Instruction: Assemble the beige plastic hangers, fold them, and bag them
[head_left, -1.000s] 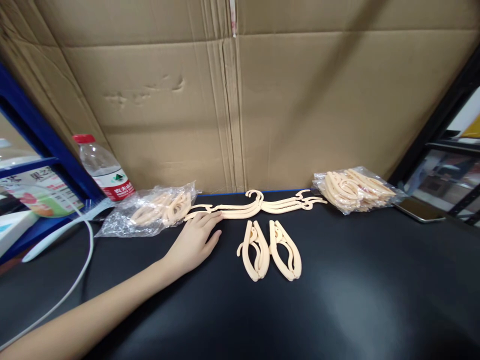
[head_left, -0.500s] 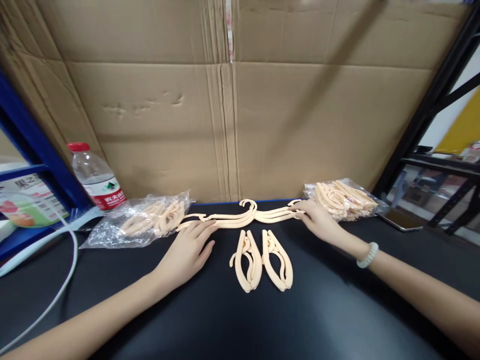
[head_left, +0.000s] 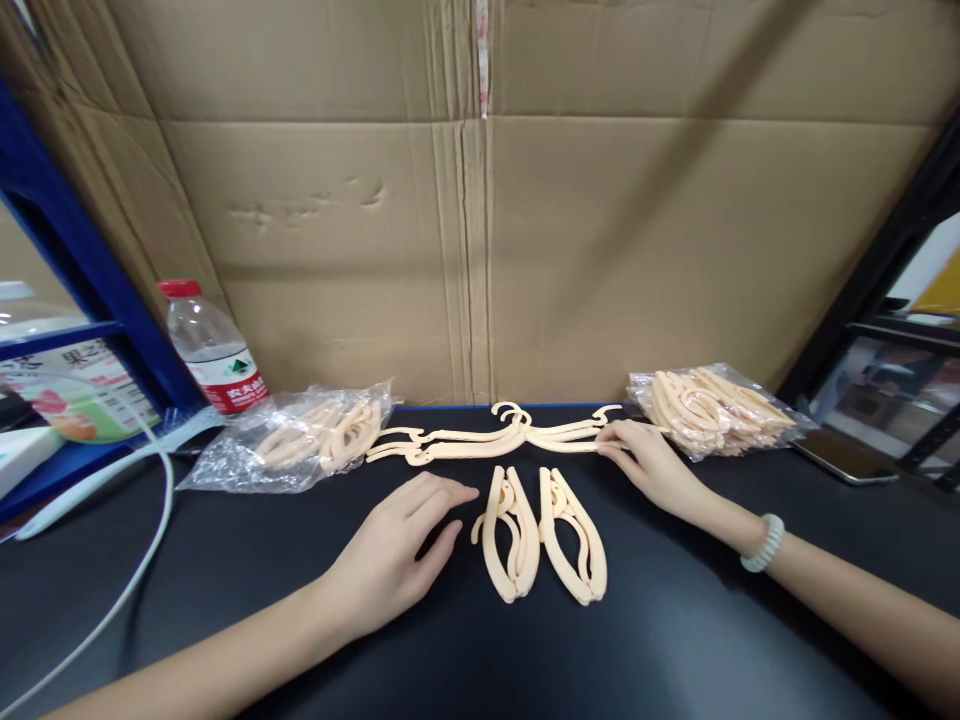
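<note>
Several unfolded peach plastic hangers (head_left: 495,440) lie stacked in a row at the back of the black table (head_left: 675,640). In front of them rest two folded hangers (head_left: 538,532) side by side. My left hand (head_left: 401,545) lies flat and open on the table, fingertips close to the left folded hanger, holding nothing. My right hand (head_left: 651,465) reaches to the right end of the unfolded stack, its fingertips touching or pinching the hanger arm there; the grip is hard to make out. A pale bead bracelet circles my right wrist.
A clear bag of hangers (head_left: 300,440) sits at back left, another bag of hangers (head_left: 712,405) at back right. A water bottle (head_left: 212,350) stands by a blue shelf frame (head_left: 82,260). A white cable (head_left: 135,560) curves at left. A phone (head_left: 844,458) lies far right. Cardboard (head_left: 480,200) walls the back.
My left hand has left the stack's left end and slid back toward the folded hangers. My right hand came into view half a second ago and stays at the stack's right end.
</note>
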